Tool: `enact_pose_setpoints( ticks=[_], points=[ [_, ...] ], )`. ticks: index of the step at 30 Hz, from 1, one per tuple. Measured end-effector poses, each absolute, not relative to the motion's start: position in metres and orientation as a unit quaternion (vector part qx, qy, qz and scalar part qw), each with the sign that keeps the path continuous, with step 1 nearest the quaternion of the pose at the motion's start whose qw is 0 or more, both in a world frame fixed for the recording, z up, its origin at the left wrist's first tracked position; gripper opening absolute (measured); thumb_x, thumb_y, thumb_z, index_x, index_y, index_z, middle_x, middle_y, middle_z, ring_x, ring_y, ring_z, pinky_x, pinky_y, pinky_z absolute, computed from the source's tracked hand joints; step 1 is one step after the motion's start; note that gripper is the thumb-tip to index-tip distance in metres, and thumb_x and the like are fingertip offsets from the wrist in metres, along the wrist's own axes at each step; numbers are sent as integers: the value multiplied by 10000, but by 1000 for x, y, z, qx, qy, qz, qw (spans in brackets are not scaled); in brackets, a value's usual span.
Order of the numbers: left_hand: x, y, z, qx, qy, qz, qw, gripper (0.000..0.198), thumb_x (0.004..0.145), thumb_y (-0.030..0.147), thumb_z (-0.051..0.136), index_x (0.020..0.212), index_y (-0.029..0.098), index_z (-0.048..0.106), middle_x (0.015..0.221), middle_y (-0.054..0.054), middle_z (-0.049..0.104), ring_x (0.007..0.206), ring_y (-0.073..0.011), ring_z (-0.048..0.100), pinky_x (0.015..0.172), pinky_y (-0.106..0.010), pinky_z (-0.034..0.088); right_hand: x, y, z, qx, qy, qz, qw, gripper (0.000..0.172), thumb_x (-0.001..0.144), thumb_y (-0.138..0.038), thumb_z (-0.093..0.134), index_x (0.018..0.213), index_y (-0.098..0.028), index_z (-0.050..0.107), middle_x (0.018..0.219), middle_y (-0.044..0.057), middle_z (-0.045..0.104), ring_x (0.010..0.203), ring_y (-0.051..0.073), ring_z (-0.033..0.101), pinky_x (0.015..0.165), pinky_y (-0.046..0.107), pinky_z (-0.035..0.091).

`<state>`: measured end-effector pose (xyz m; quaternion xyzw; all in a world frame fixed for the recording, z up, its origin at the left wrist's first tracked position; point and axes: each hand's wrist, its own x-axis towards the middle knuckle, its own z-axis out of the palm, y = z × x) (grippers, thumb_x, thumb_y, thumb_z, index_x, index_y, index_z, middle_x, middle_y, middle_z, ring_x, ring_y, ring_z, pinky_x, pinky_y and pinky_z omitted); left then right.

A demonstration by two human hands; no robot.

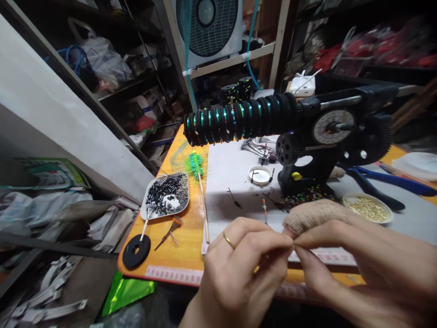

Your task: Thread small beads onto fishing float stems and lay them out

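Over an orange table (177, 237), left hand (239, 269) and right hand (344, 255) meet, each grip pinched together (item too small to tell).

On my orange table (177, 237), a black winding machine (327, 136) carries a row of black spools (239, 120) wound with green line, and blue-handled pliers (385, 182) lie just beside its base. A metal tray of small black tubes (165, 196) sits near the left edge, with a black disc (136, 251) below it, a thin wooden stick (205, 209) to its right, and a round dish of gold beads (368, 208) well apart on the right. A white fan (206, 27) stands on the shelf behind.
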<state>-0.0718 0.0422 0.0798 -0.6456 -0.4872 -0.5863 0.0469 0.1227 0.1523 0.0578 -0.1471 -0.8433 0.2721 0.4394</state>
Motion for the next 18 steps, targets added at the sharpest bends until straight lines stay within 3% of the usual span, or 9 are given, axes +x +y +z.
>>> enact_pose_setpoints(
  ticks=[4, 6, 8, 11, 14, 18],
  points=[
    [-78, 39, 79, -707, -488, -503, 96, 64, 1112, 112, 843, 1157, 157, 840, 919, -95, 898, 741, -205, 848, 720, -250, 722, 114, 157, 71, -112, -867, 251, 416, 57, 1126, -324, 833, 1115, -334, 779, 1059, 41, 849, 995, 268, 888, 833, 321, 758],
    [-75, 40, 83, -699, -501, -499, 107, 104, 1048, 53, 839, 1079, 152, 825, 861, -78, 878, 676, -180, 799, 637, -223, 670, 111, 161, 74, -78, -883, 220, 407, 127, 1206, -206, 700, 1160, -324, 709, 1080, 7, 804, 995, 157, 839, 917, 165, 696],
    [-70, 43, 90, -658, -523, -537, 72, 184, 926, -9, 826, 954, 170, 798, 791, -37, 835, 620, -138, 740, 581, -175, 610, 109, 164, 76, -49, -896, 172, 407, 157, 1249, -153, 613, 1249, -294, 683, 1195, 17, 769, 1125, 99, 789, 1087, 49, 584],
    [-62, 46, 101, -545, -567, -606, -119, 202, 807, 11, 754, 810, 212, 735, 725, 23, 732, 593, -107, 658, 553, -155, 552, 109, 163, 76, -44, -904, 130, 404, 174, 1271, -139, 561, 1357, -245, 669, 1392, 65, 720, 1351, 91, 734, 1265, 29, 465],
    [-62, 47, 113, -434, -565, -615, -337, 118, 796, 123, 747, 789, 234, 707, 733, 17, 675, 632, -130, 582, 549, -209, 497, 109, 160, 77, -53, -904, 144, 398, 225, 1253, -101, 536, 1373, -250, 654, 1430, 68, 718, 1360, 77, 761, 1198, -2, 507],
    [-68, 46, 118, -373, -533, -600, -466, 145, 772, 193, 815, 795, 236, 678, 777, -8, 648, 713, -155, 538, 601, -246, 437, 108, 160, 74, -42, -901, 165, 398, 238, 1223, -93, 572, 1375, -250, 668, 1397, 68, 735, 1307, 100, 812, 1133, 34, 602]
  ],
)
